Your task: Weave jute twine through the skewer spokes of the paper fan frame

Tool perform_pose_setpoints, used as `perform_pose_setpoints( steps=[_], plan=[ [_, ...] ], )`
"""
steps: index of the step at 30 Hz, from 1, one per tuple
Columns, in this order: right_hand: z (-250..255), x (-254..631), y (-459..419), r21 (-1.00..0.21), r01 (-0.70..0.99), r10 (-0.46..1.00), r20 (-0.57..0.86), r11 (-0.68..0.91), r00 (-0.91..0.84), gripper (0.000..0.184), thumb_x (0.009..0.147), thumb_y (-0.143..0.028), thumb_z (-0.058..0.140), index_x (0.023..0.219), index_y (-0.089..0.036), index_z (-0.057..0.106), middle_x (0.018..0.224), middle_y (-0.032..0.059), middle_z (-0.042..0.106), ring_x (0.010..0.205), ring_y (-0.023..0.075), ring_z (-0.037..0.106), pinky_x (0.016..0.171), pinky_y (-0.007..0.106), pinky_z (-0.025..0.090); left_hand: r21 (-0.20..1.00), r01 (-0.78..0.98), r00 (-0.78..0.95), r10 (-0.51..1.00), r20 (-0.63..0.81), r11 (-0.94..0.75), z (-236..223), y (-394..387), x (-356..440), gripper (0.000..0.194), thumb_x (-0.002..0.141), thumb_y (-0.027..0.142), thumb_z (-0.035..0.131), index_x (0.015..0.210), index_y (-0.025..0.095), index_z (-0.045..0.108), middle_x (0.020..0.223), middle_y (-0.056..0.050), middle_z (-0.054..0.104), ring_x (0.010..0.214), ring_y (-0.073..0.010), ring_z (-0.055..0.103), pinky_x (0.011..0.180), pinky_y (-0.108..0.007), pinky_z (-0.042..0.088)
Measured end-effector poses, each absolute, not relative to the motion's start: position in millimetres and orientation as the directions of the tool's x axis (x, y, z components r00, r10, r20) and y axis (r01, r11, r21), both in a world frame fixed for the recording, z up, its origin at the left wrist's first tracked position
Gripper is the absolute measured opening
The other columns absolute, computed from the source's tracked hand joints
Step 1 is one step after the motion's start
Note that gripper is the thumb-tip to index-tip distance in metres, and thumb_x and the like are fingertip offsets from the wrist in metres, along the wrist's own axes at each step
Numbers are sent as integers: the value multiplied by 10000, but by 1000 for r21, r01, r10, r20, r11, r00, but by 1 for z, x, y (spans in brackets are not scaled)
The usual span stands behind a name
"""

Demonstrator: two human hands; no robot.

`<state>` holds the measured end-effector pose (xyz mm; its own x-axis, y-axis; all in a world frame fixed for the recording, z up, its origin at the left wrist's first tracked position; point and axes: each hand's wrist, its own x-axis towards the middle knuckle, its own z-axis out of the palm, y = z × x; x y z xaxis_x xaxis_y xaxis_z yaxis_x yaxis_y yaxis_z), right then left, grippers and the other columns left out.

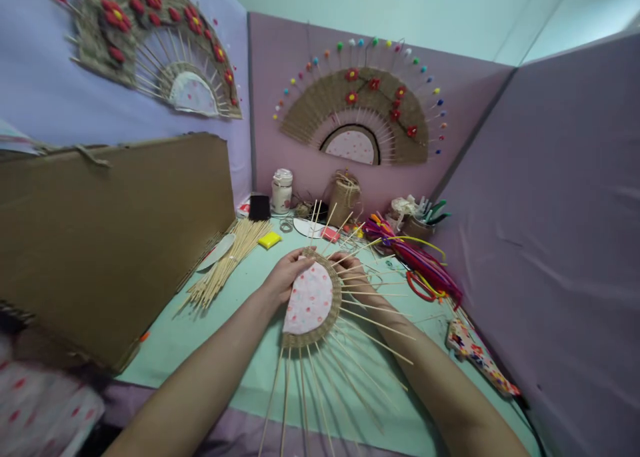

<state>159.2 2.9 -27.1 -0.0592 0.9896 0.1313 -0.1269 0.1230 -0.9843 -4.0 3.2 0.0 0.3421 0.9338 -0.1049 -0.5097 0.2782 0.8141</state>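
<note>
A half-made fan lies on the green table top (200,337): a half-round piece of pink dotted cloth (310,300) ringed by a band of woven jute (334,310), with thin wooden skewers (373,323) spreading out from it. My left hand (287,277) rests on the upper left rim of the cloth, fingers curled at the edge. My right hand (353,270) sits just behind the skewers at the top right of the fan, fingers closed among the sticks and a thin jute strand; what it pinches is hidden.
A bundle of skewers (227,263) and a yellow block (269,239) lie at the left. A large cardboard sheet (115,230) leans on the left. Red scissors (420,285), bright pipe cleaners (410,250), a white jar (281,190) and a jute roll (344,200) stand behind. Finished fans (357,117) hang on the walls.
</note>
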Motion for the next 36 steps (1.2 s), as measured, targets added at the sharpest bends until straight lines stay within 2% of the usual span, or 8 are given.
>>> perform_pose_setpoints(
  steps=[3, 9, 19, 26, 31, 36],
  plan=[
    [-24, 165, 7, -986, -94, 990, 138, 139, 16, 226, 620, -339, 729, 741, -188, 614, 719, 3, 614, 611, 131, 525, 570, 264, 427, 818, -512, 324, 941, -100, 263, 3, 3, -6, 443, 584, 129, 742, 1005, 148, 603, 739, -34, 675, 623, -142, 633, 634, -279, 503],
    [-21, 175, 15, -983, -64, 984, 174, 171, -41, 155, 606, -321, 720, 642, -215, 613, 610, -16, 581, 553, 133, 485, 556, 277, 394, 812, -523, 323, 942, -93, 260, 6, -1, -4, 341, 579, 114, 738, 898, 141, 623, 672, -20, 669, 585, -139, 628, 604, -268, 503],
    [-27, 177, 14, -983, -83, 982, 172, 165, -73, 129, 587, -257, 719, 680, -251, 631, 699, -7, 635, 625, 171, 553, 586, 295, 420, 790, -524, 392, 914, -108, 318, 0, 5, -7, 318, 599, 90, 712, 906, 120, 641, 689, -31, 676, 593, -130, 630, 618, -254, 502],
    [-9, 185, 10, -989, 13, 963, 142, 149, -230, 135, 619, -284, 718, 732, -237, 660, 721, -4, 643, 643, 165, 577, 628, 300, 442, 769, -517, 408, 898, -164, 375, 1, 7, -8, 276, 626, 77, 683, 900, 103, 656, 648, -35, 672, 559, -125, 622, 580, -239, 497],
    [-7, 219, 31, -959, 188, 974, 191, 211, -121, 191, 581, -297, 720, 711, -169, 664, 671, 16, 630, 612, 139, 545, 616, 284, 419, 762, -521, 411, 896, -171, 385, 5, 5, -9, 298, 623, 73, 680, 918, 106, 654, 649, -40, 674, 555, -137, 625, 581, -256, 499],
    [-5, 254, 52, -977, 96, 981, 192, 193, -18, 275, 577, -329, 724, 784, -162, 657, 636, -3, 603, 560, 110, 523, 570, 262, 406, 756, -515, 434, 884, -176, 404, 5, 6, -11, 380, 607, 74, 697, 981, 114, 641, 749, -61, 690, 616, -151, 645, 630, -269, 503]
  ],
)
